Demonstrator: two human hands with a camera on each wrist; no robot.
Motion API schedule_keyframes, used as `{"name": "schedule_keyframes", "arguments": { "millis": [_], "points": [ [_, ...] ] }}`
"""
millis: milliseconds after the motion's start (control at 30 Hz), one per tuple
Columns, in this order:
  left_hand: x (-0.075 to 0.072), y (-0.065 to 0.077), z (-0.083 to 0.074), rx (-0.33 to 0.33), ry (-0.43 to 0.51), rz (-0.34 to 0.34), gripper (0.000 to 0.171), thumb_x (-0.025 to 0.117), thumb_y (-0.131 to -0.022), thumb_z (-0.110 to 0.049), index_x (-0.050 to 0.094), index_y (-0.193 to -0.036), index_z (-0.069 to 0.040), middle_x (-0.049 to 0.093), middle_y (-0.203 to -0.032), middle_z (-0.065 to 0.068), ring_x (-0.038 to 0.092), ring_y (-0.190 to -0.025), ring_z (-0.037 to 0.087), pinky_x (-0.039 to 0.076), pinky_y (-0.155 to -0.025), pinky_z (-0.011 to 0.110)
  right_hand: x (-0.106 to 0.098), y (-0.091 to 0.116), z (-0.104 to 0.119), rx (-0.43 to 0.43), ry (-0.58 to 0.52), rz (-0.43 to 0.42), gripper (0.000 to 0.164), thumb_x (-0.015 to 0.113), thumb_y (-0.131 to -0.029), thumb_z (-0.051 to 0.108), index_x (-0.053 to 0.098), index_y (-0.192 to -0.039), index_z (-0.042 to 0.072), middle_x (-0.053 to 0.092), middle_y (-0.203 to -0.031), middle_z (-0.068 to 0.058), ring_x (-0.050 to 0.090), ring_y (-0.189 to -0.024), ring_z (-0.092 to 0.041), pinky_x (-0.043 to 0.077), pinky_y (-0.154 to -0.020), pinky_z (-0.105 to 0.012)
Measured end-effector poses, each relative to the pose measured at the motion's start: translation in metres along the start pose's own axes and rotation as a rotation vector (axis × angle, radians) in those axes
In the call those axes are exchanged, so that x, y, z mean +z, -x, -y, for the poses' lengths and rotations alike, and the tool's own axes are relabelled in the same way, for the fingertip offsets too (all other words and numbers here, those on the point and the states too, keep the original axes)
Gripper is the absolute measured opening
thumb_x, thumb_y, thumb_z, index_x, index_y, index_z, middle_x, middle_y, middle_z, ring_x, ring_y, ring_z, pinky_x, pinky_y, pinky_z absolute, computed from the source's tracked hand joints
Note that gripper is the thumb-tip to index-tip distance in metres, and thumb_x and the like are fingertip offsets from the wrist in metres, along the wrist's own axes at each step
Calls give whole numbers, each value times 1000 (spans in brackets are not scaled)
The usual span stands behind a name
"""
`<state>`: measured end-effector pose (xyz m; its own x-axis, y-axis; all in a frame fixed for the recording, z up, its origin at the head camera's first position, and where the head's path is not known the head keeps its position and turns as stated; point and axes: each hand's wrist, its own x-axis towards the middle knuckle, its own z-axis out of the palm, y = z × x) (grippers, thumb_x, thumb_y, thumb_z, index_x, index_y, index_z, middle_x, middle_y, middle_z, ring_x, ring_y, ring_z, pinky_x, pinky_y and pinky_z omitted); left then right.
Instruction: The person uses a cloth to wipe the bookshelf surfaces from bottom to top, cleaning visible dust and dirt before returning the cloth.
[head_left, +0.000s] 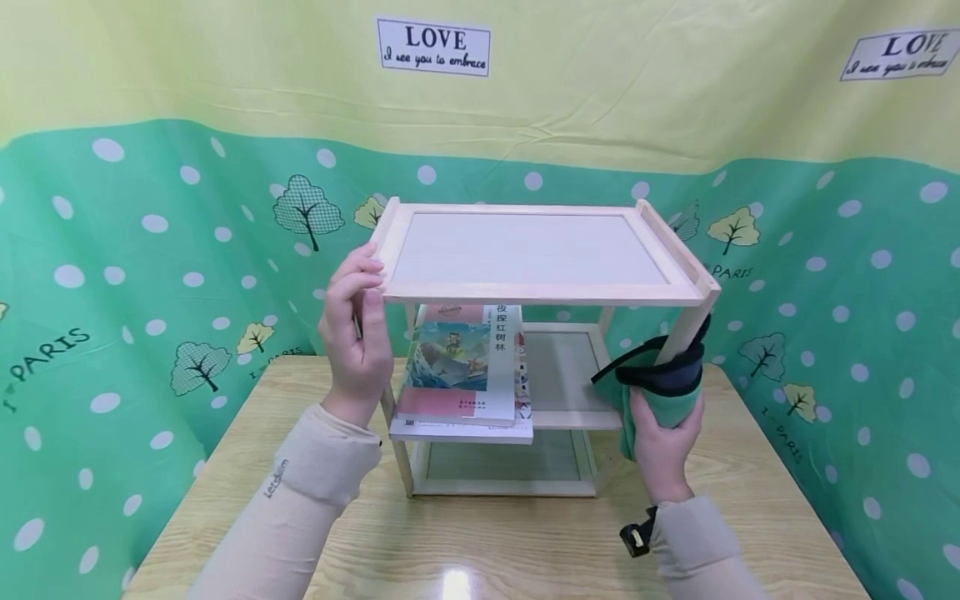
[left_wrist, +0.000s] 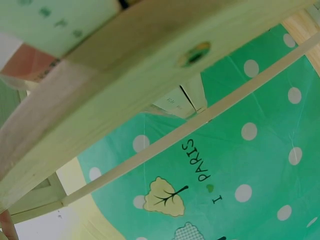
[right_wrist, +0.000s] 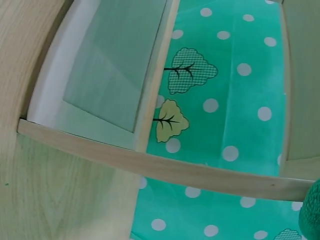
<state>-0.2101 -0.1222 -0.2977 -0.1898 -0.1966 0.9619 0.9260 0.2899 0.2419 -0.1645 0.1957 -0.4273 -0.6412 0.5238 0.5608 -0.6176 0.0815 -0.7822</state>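
Note:
A light wooden three-tier shelf (head_left: pixel 525 293) stands on the table in the head view. My left hand (head_left: pixel 356 333) grips the left side of its top tier, fingers over the edge. In my right hand (head_left: pixel 667 442) is a fuzzy green cloth piece (head_left: pixel 667 408) with black edging and a dark lining. This piece wraps about the front right post (head_left: pixel 686 329) of the shelf, below the top tier. The right wrist view catches only a bit of the green piece at its right edge. Books (head_left: pixel 465 375) lie stacked on the middle tier, at its left.
The wood-grain table (head_left: pixel 510 542) carries the shelf. Behind it and at both sides hangs a green and yellow curtain (head_left: pixel 225 200) with dots and trees. The bottom tier (head_left: pixel 502 487) sits low, close to the table top. A black strap (head_left: pixel 637 537) is at my right wrist.

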Motion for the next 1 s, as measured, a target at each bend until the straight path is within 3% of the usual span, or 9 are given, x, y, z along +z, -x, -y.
{"name": "schedule_keyframes", "arguments": {
  "millis": [233, 433, 633, 833, 1000],
  "points": [
    [0, 0, -1, -2, -4, -3, 13, 42, -93, 1, 50, -99, 9, 58, -105, 28, 55, -126, 35, 40, -114, 55, -2, 2, -5, 23, -49, -1, 48, 64, -84, -7, 52, -127, 11, 57, -105, 7, 53, -96, -7, 45, -86, -16],
    [0, 0, -1, -1, 1, 1, 13, 42, -94, 0, 50, -99, 9, 58, -105, 28, 55, -126, 35, 40, -114, 55, -5, 9, -7, 31, 12, -15, 55, 66, -85, -6, 45, -133, 11, 55, -113, 9, 52, -103, -6, 43, -90, -14],
    [0, 0, -1, -5, 1, 1, 13, 42, -93, 0, 50, -99, 9, 58, -106, 29, 55, -126, 34, 40, -114, 55, -6, 17, -10, -21, 40, -14, 57, 64, -86, -9, 40, -134, 10, 55, -118, 9, 52, -108, -7, 42, -94, -16],
    [0, 0, -2, -9, 3, 5, 13, 43, -94, 0, 50, -98, 10, 58, -106, 29, 55, -126, 34, 40, -114, 55, -6, 21, -14, -122, -7, 9, 58, 62, -87, -14, 34, -134, 4, 53, -123, 3, 52, -112, -10, 42, -98, -18],
    [1, -1, -2, -7, 3, 9, 13, 42, -94, 0, 50, -99, 10, 58, -106, 29, 55, -126, 34, 39, -115, 55, -4, 21, -11, -95, 23, -14, 57, 64, -87, -10, 35, -134, 6, 52, -123, 3, 52, -110, -9, 42, -96, -18]
  ]
}}
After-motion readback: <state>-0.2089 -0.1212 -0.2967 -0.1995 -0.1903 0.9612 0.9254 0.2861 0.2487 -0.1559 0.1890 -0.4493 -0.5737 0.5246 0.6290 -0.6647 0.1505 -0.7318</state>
